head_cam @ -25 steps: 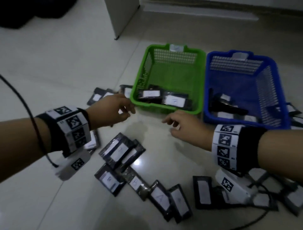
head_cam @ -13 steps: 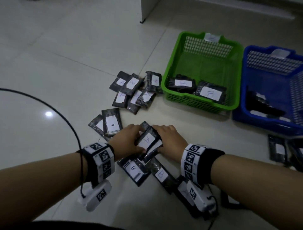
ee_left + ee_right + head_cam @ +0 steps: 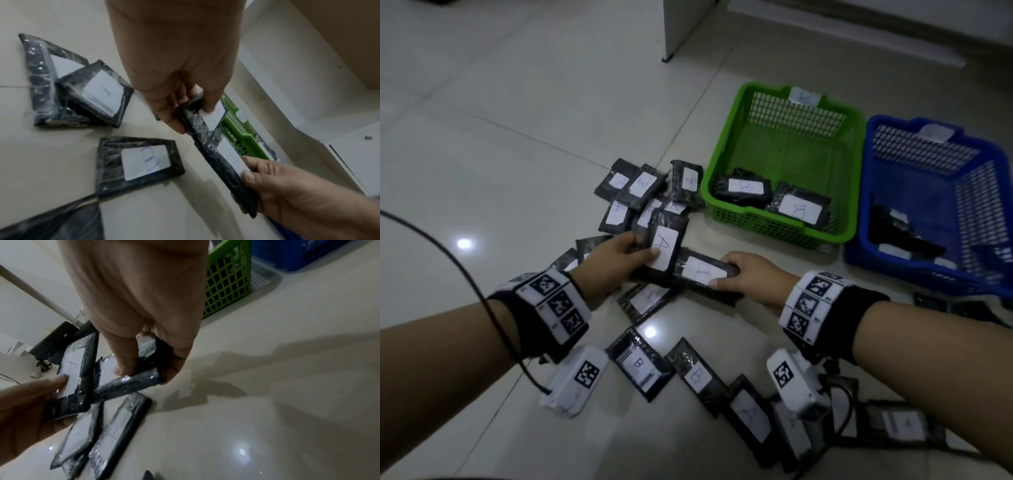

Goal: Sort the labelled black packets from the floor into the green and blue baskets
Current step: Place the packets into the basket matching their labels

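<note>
A person's left hand (image 3: 616,255) pinched a black packet marked A (image 3: 666,245) while the right hand (image 3: 751,277) gripped a second packet (image 3: 702,272) just beside it, above the floor pile, near-left of the green basket (image 3: 726,144) and blue basket (image 3: 866,192).

Handwritten letters on white packet labels

"A" on the packet (image 3: 666,244) pinched by the left hand (image 3: 608,262); "B" on two floor packets (image 3: 637,364) and (image 3: 697,375); an "R"-like letter on a packet (image 3: 799,209) in the green basket (image 3: 726,150); other labels too blurred to read.
</note>
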The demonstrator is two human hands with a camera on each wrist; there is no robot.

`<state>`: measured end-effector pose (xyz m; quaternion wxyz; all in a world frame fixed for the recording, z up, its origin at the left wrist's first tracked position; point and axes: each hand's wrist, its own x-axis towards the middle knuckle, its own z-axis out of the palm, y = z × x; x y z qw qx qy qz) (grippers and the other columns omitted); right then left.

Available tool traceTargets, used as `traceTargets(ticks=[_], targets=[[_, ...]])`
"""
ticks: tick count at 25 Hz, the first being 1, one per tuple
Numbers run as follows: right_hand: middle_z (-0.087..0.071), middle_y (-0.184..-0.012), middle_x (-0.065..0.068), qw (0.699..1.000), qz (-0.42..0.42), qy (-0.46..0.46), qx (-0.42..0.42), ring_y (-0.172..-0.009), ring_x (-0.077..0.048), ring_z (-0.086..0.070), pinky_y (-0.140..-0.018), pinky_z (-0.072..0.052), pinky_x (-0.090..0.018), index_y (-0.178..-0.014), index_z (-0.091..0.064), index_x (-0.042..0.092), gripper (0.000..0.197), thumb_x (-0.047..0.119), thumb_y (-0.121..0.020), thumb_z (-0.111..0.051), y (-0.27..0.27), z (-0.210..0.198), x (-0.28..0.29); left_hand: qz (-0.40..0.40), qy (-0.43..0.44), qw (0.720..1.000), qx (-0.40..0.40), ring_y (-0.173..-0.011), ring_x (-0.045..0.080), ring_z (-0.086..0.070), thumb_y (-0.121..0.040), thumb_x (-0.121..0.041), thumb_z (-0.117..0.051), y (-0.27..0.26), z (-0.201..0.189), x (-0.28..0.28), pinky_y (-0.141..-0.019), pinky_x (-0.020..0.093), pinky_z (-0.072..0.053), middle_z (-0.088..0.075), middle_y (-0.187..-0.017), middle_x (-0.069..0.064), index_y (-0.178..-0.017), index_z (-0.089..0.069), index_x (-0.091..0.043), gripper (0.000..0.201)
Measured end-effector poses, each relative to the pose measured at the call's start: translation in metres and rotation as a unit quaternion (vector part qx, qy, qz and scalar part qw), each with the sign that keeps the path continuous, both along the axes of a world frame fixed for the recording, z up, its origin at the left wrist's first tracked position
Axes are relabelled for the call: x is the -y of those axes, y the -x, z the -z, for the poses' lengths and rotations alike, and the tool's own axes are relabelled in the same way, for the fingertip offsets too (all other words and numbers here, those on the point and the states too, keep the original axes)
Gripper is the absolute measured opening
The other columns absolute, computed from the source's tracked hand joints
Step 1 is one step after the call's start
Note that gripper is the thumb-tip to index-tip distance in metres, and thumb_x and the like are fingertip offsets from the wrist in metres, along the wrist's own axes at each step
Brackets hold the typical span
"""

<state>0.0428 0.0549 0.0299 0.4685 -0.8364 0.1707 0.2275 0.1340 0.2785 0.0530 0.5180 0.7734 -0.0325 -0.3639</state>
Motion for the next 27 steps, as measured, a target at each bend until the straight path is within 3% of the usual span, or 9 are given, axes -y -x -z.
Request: traceTargets(ticks=[2,4,6,9,13,15,18,23,27], targets=[[-0.066,-0.095,-0.021,0.991,0.091,-0.099,0.018,-0.085,-0.035,-0.065,-0.076,-0.056,-0.045,-0.097,-0.061,0.01,0.023,0.019,-0.08,-0.074,-0.003,-0.01,0.009,-0.053,0.06,0.996,-0.024,-0.082,0.021,-0.07,-0.089,-0.017,-0.062,-0.004,-0.01,0.011,-0.061,0.024,-0.057,-0.065,-0.09,0.011,-0.095,-0.058,-0.009,0.011],[-0.066,-0.09,-0.015,0.974,0.153,-0.162,0.042,-0.075,-0.028,-0.066,-0.065,-0.057,-0.039,-0.101,-0.061,0.008,0.02,0.014,-0.084,-0.07,-0.007,-0.023,0.016,-0.075,0.1,0.992,-0.024,-0.09,0.027,-0.067,-0.09,-0.01,-0.06,-0.006,-0.019,0.026,-0.071,0.03,-0.06,-0.064,-0.102,0.017,-0.097,-0.057,-0.007,0.008],[-0.066,-0.088,-0.01,0.961,0.202,-0.17,0.083,-0.071,-0.022,-0.065,-0.06,-0.054,-0.033,-0.103,-0.061,0.01,0.018,0.013,-0.086,-0.067,-0.011,-0.035,0.025,-0.081,0.127,0.989,-0.009,-0.08,0.02,-0.066,-0.091,-0.004,-0.056,-0.007,-0.029,0.043,-0.068,0.029,-0.06,-0.064,-0.096,0.013,-0.092,-0.056,-0.009,0.005],[-0.065,-0.087,-0.007,0.945,0.28,-0.056,0.159,-0.077,-0.023,-0.061,-0.067,-0.049,-0.034,-0.096,-0.061,0.015,0.011,0.015,-0.085,-0.06,-0.018,-0.047,0.05,-0.064,0.15,0.987,0.008,-0.069,0.013,-0.065,-0.091,0.0,-0.051,-0.008,-0.04,0.07,-0.056,0.021,-0.055,-0.064,-0.085,0.005,-0.092,-0.056,-0.012,0.013],[-0.06,-0.087,-0.007,0.921,0.338,0.068,0.182,-0.078,-0.027,-0.056,-0.068,-0.046,-0.035,-0.097,-0.057,0.016,0.012,0.018,-0.085,-0.054,-0.023,-0.052,0.092,-0.038,0.161,0.986,0.007,-0.079,0.018,-0.067,-0.091,-0.001,-0.05,-0.011,-0.043,0.099,-0.063,0.026,-0.059,-0.067,-0.095,0.008,-0.099,-0.056,-0.009,0.012],[-0.061,-0.095,-0.007,0.934,0.3,0.122,0.152,-0.079,-0.023,-0.055,-0.068,-0.043,-0.031,-0.107,-0.059,0.017,0.021,0.019,-0.086,-0.054,-0.021,-0.048,0.112,-0.031,0.157,0.987,0.005,-0.094,0.027,-0.066,-0.092,-0.003,-0.051,-0.013,-0.042,0.11,-0.073,0.032,-0.061,-0.065,-0.107,0.016,-0.104,-0.054,-0.007,0.013],[-0.051,-0.123,-0.012,0.951,0.204,0.196,0.125,-0.099,-0.027,-0.058,-0.08,-0.038,-0.02,-0.128,-0.057,0.023,0.037,0.019,-0.091,-0.056,-0.022,-0.039,0.127,-0.021,0.137,0.99,0.005,-0.109,0.035,-0.062,-0.092,-0.004,-0.052,-0.015,-0.04,0.12,-0.08,0.036,-0.059,-0.062,-0.118,0.023,-0.109,-0.054,-0.002,0.017],[-0.04,-0.13,-0.012,0.955,0.174,0.207,0.125,-0.116,-0.027,-0.05,-0.097,-0.036,-0.021,-0.134,-0.054,0.027,0.043,0.029,-0.091,-0.06,-0.024,-0.043,0.141,0.018,0.12,0.992,0.019,-0.091,0.023,-0.065,-0.091,-0.002,-0.055,-0.025,-0.051,0.15,-0.065,0.025,-0.06,-0.064,-0.111,0.02,-0.116,-0.055,0.002,0.026],[-0.041,-0.136,-0.013,0.965,0.071,0.247,0.059,-0.116,-0.029,-0.053,-0.101,-0.042,-0.032,-0.138,-0.049,0.024,0.049,0.034,-0.091,-0.059,-0.001,-0.066,0.175,0.061,0.093,0.993,0.028,-0.094,0.024,-0.066,-0.09,-0.001,-0.054,-0.026,-0.064,0.195,-0.07,0.025,-0.06,-0.067,-0.113,0.016,-0.119,-0.058,-0.002,0.029]])
